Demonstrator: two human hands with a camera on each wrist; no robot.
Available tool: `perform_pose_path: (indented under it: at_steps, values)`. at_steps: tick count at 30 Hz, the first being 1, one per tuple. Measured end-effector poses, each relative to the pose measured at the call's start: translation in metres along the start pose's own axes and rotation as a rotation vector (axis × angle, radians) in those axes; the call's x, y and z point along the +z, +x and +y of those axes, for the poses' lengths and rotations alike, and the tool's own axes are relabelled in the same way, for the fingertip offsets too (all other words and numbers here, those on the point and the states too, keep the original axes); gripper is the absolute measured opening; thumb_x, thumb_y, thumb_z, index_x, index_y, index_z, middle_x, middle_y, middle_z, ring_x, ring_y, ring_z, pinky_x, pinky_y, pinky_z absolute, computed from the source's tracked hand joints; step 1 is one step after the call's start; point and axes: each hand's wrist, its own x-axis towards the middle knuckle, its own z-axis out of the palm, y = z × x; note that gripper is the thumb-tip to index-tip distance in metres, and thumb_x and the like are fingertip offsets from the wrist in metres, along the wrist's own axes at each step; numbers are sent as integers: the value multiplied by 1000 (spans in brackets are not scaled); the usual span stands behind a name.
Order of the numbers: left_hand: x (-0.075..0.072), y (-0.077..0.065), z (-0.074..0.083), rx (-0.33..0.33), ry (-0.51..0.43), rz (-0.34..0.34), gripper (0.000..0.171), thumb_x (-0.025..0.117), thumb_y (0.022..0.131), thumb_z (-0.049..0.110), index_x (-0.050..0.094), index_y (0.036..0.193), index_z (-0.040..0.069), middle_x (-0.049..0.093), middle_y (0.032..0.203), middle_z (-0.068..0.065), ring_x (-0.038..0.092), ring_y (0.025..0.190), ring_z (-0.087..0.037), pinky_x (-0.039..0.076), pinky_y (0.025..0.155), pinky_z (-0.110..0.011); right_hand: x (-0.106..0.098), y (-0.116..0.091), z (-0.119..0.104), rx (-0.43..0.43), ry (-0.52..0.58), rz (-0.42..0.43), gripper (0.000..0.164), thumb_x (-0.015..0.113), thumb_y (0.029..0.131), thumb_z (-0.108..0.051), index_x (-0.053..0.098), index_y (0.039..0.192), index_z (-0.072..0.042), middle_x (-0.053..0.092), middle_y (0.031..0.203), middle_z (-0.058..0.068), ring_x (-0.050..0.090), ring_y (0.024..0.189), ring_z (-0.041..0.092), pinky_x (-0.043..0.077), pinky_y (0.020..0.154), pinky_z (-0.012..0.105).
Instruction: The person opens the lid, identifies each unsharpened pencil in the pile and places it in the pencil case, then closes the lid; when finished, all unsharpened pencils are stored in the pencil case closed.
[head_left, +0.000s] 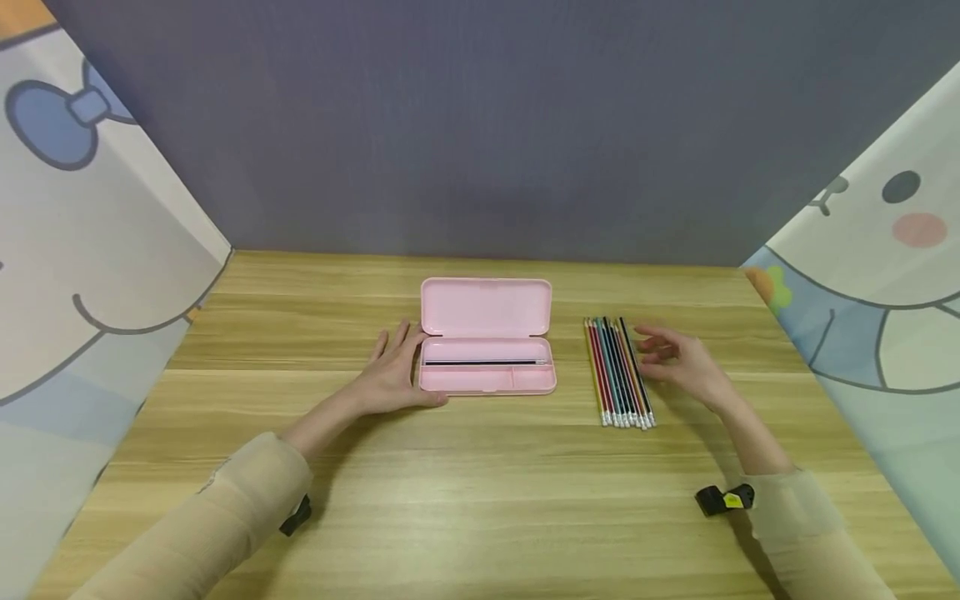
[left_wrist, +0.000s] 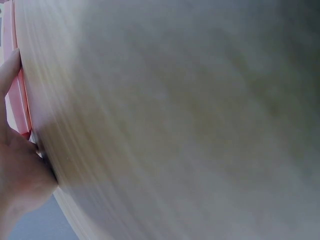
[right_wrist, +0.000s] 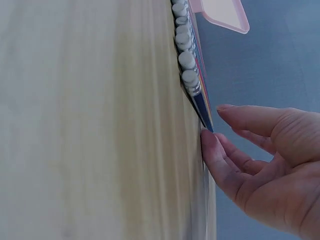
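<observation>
A pink pencil case (head_left: 486, 380) lies with its lid (head_left: 486, 307) folded back, and one dark pencil (head_left: 480, 362) rests lengthwise in its long back compartment. My left hand (head_left: 392, 379) spreads against the case's left end, thumb along the front corner. To the right of the case lies a row of several pencils (head_left: 617, 375) in yellow, red, teal and dark colours, eraser ends toward me. Just right of the row is my right hand (head_left: 681, 361), fingers loosely bent and holding nothing. In the right wrist view, its fingertips are close to the outermost dark pencil (right_wrist: 201, 106).
The case and pencils lie on a wood-grain table (head_left: 480, 500). A grey panel (head_left: 480, 133) stands along its back edge. Cartoon-printed sheets (head_left: 97, 233) flank both sides. Each wrist carries a small black camera, the right one (head_left: 723, 500) with a yellow mark.
</observation>
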Motion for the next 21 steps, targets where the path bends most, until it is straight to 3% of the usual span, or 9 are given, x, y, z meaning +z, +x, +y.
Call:
perform_pose_path:
  at_steps: [4,9,21]
  values:
    - [1,1,-2,-11,5,-9,102,83,75,62,33,152,19,23,172,-12,-1,163,-38,-9,129,-60,-1,-1,2,13,-1,-18,66,73,92,-3,43,151,4,61,130,33,66,104,15,57,80,15]
    - [0,0,-1,3,-5,3,102,83,74,62,33,151,18,24,171,-16,0,162,-41,-9,129,-62,-2,-1,2,10,1,-31,68,74,91,-2,43,151,5,61,130,33,64,100,9,57,80,15]
    - [-3,-2,4,13,-8,2,100,84,74,58,34,150,17,25,170,-19,0,161,-44,-7,128,-65,0,2,0,47,48,-80,73,76,88,0,41,152,8,59,131,33,65,97,9,60,77,19]
